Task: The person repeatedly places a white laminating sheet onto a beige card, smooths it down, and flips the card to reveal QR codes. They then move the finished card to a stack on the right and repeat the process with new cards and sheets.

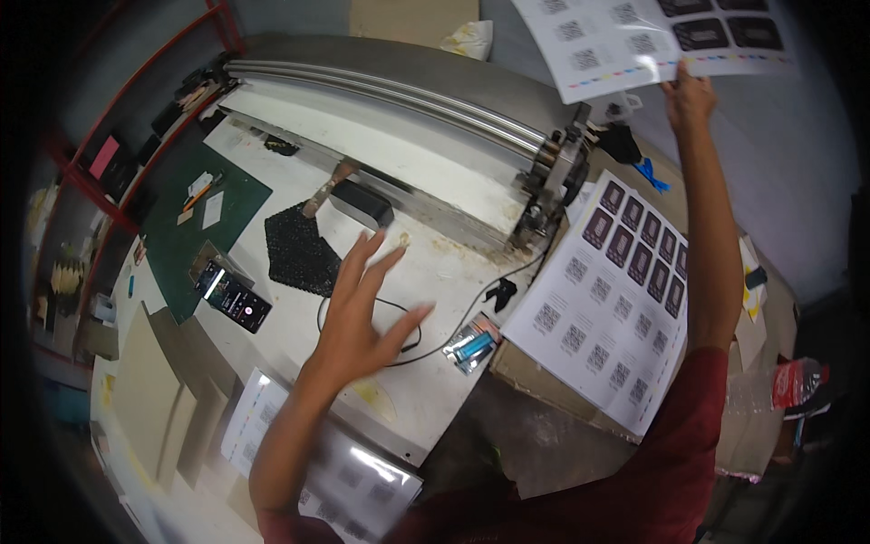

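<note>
Printed sheet [657,45] — edge in right fingers [683,74]

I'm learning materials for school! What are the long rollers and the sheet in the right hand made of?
The rollers look like polished metal: silvery streaks run along them. The sheet in the right hand seems glossy paper, maybe plastic-coated; white glare shows.

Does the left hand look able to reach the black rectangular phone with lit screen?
Probably yes: the left hand is open and apparently empty, the phone lies uncovered, and nothing tall seems to stand between them.
</note>
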### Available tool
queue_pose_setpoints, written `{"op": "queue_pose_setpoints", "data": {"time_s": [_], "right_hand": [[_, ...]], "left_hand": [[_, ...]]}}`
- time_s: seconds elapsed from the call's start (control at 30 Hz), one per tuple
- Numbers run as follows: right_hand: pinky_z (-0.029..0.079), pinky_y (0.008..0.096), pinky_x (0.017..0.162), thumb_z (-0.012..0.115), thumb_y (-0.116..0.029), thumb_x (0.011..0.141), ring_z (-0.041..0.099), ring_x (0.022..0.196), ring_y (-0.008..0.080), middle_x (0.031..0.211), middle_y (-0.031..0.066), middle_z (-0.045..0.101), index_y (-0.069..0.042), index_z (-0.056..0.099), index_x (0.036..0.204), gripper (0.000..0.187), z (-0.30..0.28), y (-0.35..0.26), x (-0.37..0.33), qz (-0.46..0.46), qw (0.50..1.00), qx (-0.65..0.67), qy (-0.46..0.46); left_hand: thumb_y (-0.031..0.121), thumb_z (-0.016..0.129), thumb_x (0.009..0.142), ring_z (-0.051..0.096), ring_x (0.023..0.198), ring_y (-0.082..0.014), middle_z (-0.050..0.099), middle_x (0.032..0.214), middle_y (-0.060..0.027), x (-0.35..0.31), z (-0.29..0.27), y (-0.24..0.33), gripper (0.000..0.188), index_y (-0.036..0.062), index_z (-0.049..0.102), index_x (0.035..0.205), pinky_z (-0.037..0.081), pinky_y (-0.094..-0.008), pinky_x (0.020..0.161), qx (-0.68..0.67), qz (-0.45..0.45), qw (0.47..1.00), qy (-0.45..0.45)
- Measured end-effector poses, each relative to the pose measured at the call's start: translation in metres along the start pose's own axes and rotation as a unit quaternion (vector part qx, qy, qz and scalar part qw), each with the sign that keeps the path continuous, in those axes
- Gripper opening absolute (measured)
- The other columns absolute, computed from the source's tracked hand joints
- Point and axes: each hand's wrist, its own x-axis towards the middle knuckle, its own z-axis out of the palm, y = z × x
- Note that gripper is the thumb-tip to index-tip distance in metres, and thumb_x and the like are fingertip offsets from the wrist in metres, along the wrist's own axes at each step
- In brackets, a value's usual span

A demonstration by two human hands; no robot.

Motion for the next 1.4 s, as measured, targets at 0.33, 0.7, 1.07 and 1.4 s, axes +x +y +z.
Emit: {"op": "queue_pose_setpoints", "data": {"time_s": [0.33, 0.7, 1.07, 1.4], "right_hand": [[0.052, 0.0324, 0.054, 0.062, -0.035, 0.1, 0.064, 0.071, 0.0164, 0.09, 0.0139, 0.067, 0.003, 0.059, 0.11, 0.04, 0.138, 0.119, -0.072, 0.276, 0.879, -0.212, -0.325], [0.044, 0.028, 0.052, 0.079, -0.034, 0.085, 0.056, 0.058, 0.012, 0.068, 0.0043, 0.06, 0.003, 0.064, 0.107, 0.046, 0.096, 0.005, -0.179, -0.265, 0.909, -0.289, -0.144], [0.049, 0.049, 0.093, 0.059, 0.009, 0.082, 0.063, 0.104, 0.0436, 0.111, 0.0228, 0.066, -0.003, 0.06, 0.12, 0.04, 0.144, 0.009, -0.32, -0.358, 0.716, -0.349, -0.486], [0.04, 0.0431, 0.108, 0.054, -0.013, 0.1, 0.056, 0.125, 0.0291, 0.129, 0.0158, 0.062, 0.002, 0.057, 0.129, 0.033, 0.184, -0.219, -0.332, -0.339, 0.695, -0.305, -0.556]], "left_hand": [[0.032, 0.076, 0.09, 0.063, 0.109, -0.023, 0.063, 0.117, -0.0173, 0.159, 0.071, -0.109, 0.068, -0.0094, 0.048, 0.136, 0.05, -0.0345, 0.092, -0.287, -0.264, 0.915, 0.105], [0.01, 0.068, 0.091, 0.064, 0.108, -0.0238, 0.065, 0.12, -0.0162, 0.07, -0.006, -0.119, 0.045, -0.0085, 0.051, 0.128, 0.051, -0.0377, 0.096, -0.555, -0.313, 0.747, 0.19], [0.017, 0.071, 0.089, 0.066, 0.092, -0.014, 0.07, 0.104, -0.0085, -0.038, -0.182, -0.016, 0.032, -0.0026, 0.065, 0.113, 0.051, -0.0289, 0.083, -0.497, -0.212, 0.794, 0.279], [0.066, 0.035, 0.095, 0.052, 0.131, -0.0363, 0.051, 0.139, -0.0329, -0.245, -0.264, 0.106, 0.097, -0.0168, 0.028, 0.146, 0.035, -0.0497, 0.114, -0.234, 0.044, 0.883, 0.405]]}}
